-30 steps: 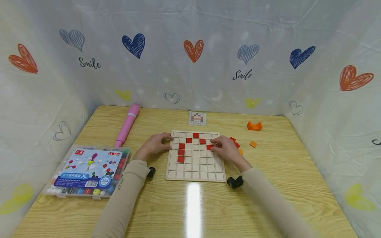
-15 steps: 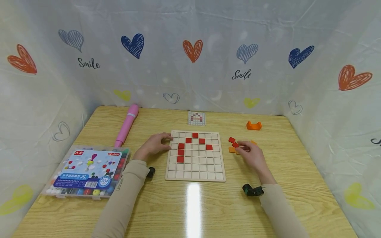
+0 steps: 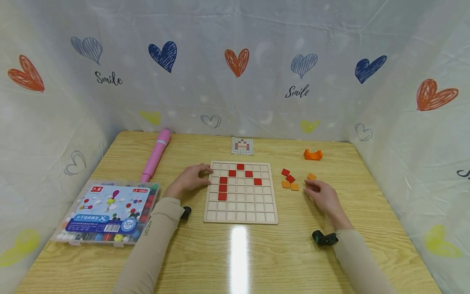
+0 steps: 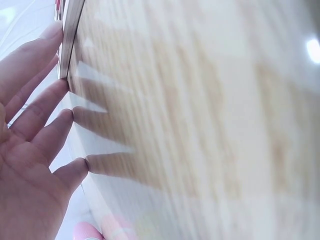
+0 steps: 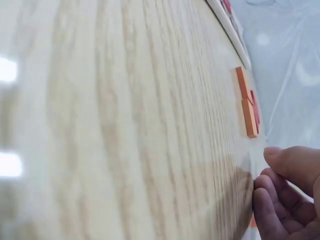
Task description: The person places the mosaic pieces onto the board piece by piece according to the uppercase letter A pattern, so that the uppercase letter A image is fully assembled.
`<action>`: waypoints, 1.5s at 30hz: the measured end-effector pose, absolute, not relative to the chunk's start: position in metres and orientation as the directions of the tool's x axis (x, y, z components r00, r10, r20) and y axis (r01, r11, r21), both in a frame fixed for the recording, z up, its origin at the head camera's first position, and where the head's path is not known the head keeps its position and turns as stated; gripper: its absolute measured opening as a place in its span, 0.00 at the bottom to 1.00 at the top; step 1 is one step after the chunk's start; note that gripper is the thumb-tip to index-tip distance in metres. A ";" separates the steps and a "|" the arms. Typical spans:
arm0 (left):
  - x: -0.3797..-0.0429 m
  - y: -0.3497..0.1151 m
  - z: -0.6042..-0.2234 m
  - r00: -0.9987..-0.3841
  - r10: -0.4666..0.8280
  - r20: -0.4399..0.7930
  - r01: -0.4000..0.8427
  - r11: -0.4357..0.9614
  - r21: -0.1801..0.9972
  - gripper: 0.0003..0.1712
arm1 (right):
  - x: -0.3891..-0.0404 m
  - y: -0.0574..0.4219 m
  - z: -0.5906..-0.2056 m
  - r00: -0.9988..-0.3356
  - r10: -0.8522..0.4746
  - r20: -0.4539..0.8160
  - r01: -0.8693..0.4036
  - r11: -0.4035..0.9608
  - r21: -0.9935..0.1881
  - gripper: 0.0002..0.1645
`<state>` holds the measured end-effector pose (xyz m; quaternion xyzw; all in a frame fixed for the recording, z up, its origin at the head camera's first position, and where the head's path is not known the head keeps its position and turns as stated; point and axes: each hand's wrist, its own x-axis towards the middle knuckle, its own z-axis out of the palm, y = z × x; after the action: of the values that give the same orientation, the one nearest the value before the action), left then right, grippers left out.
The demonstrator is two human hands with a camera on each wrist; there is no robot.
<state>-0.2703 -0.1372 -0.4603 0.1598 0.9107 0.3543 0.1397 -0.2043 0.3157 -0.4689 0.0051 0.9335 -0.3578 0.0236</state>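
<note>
A square wooden grid board [image 3: 249,208] lies flat on the table, with several red tiles [image 3: 222,188] in its cells. My left hand [image 3: 189,178] rests at the board's left edge. In the left wrist view, the thumb touches the board's side [image 4: 70,37] and the fingertips meet the tabletop. My right hand [image 3: 323,196] is right of the board, its fingers loosely bent, with no tile visible in it. Just beyond its fingertips lies a lone orange tile [image 3: 311,176]. Two red tiles [image 3: 285,172] and two orange tiles [image 3: 286,184] lie between this hand and the board.
A pattern card [image 3: 242,146] lies behind the board. An orange U-shaped piece [image 3: 313,154] sits at the back right. On the left are a pink tube-shaped thing [image 3: 154,157] and a clear boxed molecule model set [image 3: 110,212]. A heart-printed curtain [image 3: 264,106] surrounds the table.
My right hand has left a red tile in the board's right part, moved right over the loose tiles, and now stands beside them. My left hand has stayed put.
</note>
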 end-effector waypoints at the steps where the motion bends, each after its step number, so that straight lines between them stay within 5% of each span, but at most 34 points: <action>1: -0.271 -0.137 -0.460 -0.910 0.390 -0.141 0.194 0.699 0.688 0.23 | -0.207 0.316 -0.469 -0.999 -0.012 -0.046 0.022 0.748 -0.663 0.27; 27: -0.272 -0.137 -0.460 -0.910 0.387 -0.150 0.184 0.701 0.689 0.23 | -0.242 0.297 -0.471 -0.989 -0.144 0.011 -0.126 0.819 -0.559 0.30; 45: -0.271 -0.137 -0.462 -0.909 0.386 -0.154 0.182 0.703 0.688 0.24 | -0.247 0.298 -0.471 -0.987 -0.161 0.014 -0.146 0.848 -0.509 0.20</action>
<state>-0.2712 -0.1368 -0.4618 0.1559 0.9113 0.3525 0.1449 -0.2470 0.2978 -0.4708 -0.0800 0.9612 -0.2636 0.0144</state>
